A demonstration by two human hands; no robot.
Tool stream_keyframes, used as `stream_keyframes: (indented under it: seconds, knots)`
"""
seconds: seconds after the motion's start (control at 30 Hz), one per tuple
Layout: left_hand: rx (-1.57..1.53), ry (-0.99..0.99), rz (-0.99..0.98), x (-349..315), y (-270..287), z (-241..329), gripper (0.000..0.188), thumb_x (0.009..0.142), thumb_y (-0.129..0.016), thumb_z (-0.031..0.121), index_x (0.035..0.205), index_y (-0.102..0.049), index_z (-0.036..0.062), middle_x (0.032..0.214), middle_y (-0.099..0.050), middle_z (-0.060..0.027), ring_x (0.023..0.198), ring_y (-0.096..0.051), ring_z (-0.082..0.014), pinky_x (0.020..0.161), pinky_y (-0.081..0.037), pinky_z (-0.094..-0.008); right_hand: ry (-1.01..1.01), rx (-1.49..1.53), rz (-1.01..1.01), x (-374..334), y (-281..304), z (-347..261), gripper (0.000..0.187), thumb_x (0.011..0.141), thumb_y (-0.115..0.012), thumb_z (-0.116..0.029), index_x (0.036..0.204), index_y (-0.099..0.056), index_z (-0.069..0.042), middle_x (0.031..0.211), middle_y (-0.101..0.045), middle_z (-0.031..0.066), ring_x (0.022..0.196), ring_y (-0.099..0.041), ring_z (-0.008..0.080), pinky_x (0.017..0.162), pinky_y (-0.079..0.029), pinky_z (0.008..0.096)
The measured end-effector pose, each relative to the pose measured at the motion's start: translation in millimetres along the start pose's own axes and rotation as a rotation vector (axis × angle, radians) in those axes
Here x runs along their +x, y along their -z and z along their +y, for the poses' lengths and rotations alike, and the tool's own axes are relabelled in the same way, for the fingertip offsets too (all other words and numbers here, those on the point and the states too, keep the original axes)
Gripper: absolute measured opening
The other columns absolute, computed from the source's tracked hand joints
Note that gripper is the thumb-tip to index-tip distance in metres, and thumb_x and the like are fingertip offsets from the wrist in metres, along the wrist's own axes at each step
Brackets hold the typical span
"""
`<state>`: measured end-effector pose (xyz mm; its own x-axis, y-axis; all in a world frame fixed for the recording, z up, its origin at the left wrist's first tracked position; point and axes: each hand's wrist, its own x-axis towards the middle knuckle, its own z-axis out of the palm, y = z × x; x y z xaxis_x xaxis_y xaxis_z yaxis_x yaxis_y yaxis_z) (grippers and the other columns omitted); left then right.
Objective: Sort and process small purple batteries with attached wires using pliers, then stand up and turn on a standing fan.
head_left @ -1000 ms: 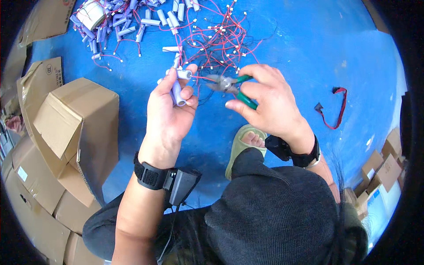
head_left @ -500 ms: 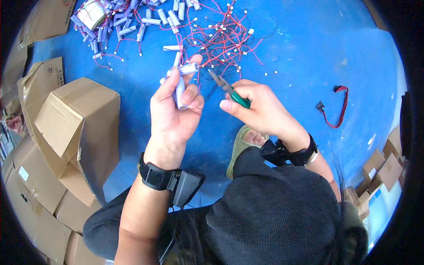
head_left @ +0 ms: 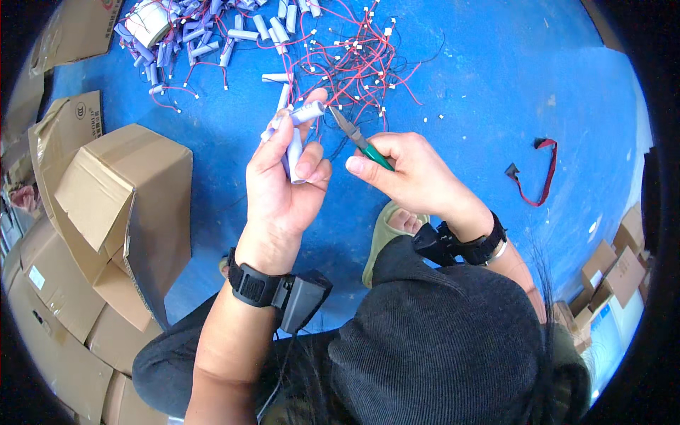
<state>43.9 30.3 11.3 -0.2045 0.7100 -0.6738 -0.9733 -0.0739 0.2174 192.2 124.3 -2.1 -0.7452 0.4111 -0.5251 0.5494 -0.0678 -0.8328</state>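
1. In the head view, a small bunch of pale purple batteries is held in the left hand, above the blue floor. At least two are clasped between thumb and curled fingers: one is pointed to the right across the fingertips, the other is tilted downward over the palm. The rest of the bunch is partly hidden by the thumb.
2. The green-handled pliers are gripped in the right hand, with the fingers wrapped around the handles. Their tips are aimed up and to the left, just beside the end of the upper battery; whether it is touched cannot be told.
3. Beyond the hands, red and black wires with small white plugs are tangled on the floor.
4. To the left of the wires, many more batteries are heaped in a loose pile, by which a white round object is partly surrounded.
5. An open cardboard box is placed to the left of the hands, and a dark red strap is seen lying to the right.
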Motion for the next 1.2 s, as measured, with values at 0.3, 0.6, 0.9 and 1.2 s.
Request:
stream_keyframes:
  seconds: [0.3, 0.6, 0.9, 1.2]
  knots:
    - [0.533, -0.177, 0.041, 3, -1, -5, 0.018, 0.088, -0.055, 0.014, 0.104, -0.052, 0.0067, 0.1, -0.06, -0.0079, 0.047, -0.046, -0.0097, 0.043, -0.037, -0.0224, 0.036, -0.194, 0.116, 2, 5, -6, 0.044, 0.08, -0.059, -0.041, 0.064, -0.054, -0.001, 0.063, -0.055, 0.0175, 0.06, -0.055, 0.0349, 0.053, -0.043, 0.0409]
    - [1.966, -0.749, 0.33, 7, 7, 0, 0.027, 0.084, -0.062, 0.026, 0.091, -0.06, -0.0006, 0.062, -0.057, -0.0028, 0.044, -0.048, -0.0064, 0.037, -0.035, -0.0208, 0.307, -0.872, 0.615, 20, -3, 0, 0.031, 0.078, -0.06, -0.036, 0.072, -0.058, -0.005, 0.072, -0.057, 0.0078, 0.064, -0.06, 0.0254, 0.056, -0.049, 0.0372]
    - [0.978, -1.289, 0.194, -123, -61, 169, 0.018, 0.092, -0.048, 0.021, 0.097, -0.05, 0.004, 0.071, -0.05, -0.0017, 0.056, -0.048, -0.0103, 0.049, -0.041, -0.02, 0.244, -0.964, 0.298, 20, 37, 21, 0.026, 0.075, -0.063, -0.032, 0.082, -0.064, -0.007, 0.083, -0.057, 0.0097, 0.08, -0.057, 0.0286, 0.068, -0.044, 0.0399]
    - [0.608, -0.667, 1.256, -175, 82, 266, 0.02, 0.085, -0.057, 0.035, 0.095, -0.054, 0.0177, 0.076, -0.051, -0.0037, 0.056, -0.043, -0.0172, 0.05, -0.033, -0.0297, 0.034, 0.141, -0.003, 34, 35, 15, 0.03, 0.079, -0.067, -0.031, 0.087, -0.059, -0.003, 0.086, -0.055, 0.0055, 0.081, -0.053, 0.0121, 0.07, -0.045, 0.0287]
